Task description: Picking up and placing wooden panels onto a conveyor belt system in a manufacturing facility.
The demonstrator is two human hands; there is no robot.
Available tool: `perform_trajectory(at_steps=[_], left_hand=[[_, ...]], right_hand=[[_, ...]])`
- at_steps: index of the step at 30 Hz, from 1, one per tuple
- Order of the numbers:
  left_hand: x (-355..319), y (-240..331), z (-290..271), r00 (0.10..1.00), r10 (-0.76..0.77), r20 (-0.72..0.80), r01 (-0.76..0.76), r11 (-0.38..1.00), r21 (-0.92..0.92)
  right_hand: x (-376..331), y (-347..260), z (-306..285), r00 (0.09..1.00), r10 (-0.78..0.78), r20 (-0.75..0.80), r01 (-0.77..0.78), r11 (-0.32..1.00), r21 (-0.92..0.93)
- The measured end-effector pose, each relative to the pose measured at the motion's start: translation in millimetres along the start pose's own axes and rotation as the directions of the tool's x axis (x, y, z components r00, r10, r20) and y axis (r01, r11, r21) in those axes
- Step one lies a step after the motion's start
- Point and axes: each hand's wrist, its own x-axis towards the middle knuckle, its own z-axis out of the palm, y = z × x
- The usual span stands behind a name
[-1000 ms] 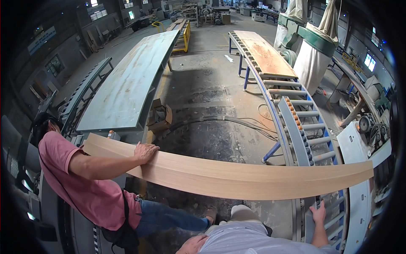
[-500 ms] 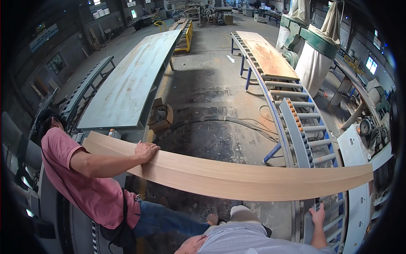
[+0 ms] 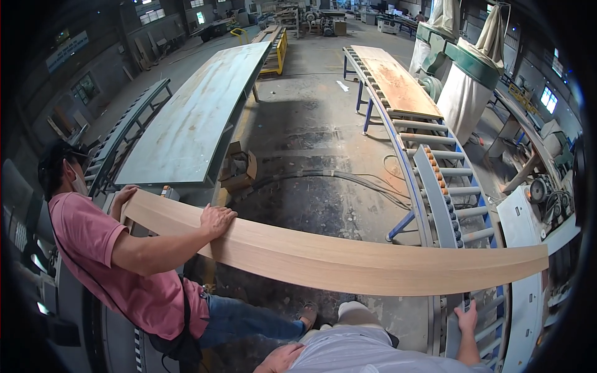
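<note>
Wooden panel [image 3: 348,264] carried flat above the floor, between two people.

Head view: right hand [image 3: 465,317] is open, reaching up under the near edge at right; left hand [image 3: 280,359] hangs low and loosely curled, holding nothing. A co-worker's hands [image 3: 216,219] press the left end. The roller conveyor [image 3: 435,193] lies just beyond at right; judging by this, the panel is not yet set down.

Wearer's got a light grey-white shirt [image 3: 348,351] on, a bit wrinkled, filling the bottom middle of the view. Both forearms are bare, no gloves or watch that I can see. Right hand [image 3: 466,320] is right of the shirt, left hand [image 3: 280,359] just left of it, partly cut off.
</note>
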Motion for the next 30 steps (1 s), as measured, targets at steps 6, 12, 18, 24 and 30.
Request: perform_trajectory(at_steps=[6, 12, 18, 24, 30], left_hand=[[-2, -9, 2, 0.998, 0.051, -0.045, -0.05, 0.999, 0.008], [-1, 1, -5, 0.999, -0.039, 0.003, 0.039, 0.999, -0.006], [0, -11, -5, 1.0, 0.014, 0.001, -0.014, 0.999, -0.046], [7, -32, 2, 0.997, 0.071, 0.006, -0.071, 0.997, 0.014], [6, -40, 2, 0.999, 0.041, 0.004, -0.041, 0.999, 0.002]], right_hand=[[0, 0, 1, 1.0, -0.003, -0.008, 0.003, 1.0, -0.01], [0, -1, 2, 1.0, 0.004, -0.008, -0.004, 1.0, -0.009], [3, 1, 2, 1.0, 0.003, 0.005, -0.004, 1.0, 0.014], [7, 11, 9, 1.0, -0.004, -0.016, 0.004, 1.0, -0.015], [15, 15, 13, 1.0, -0.006, -0.007, 0.006, 1.0, -0.005]])
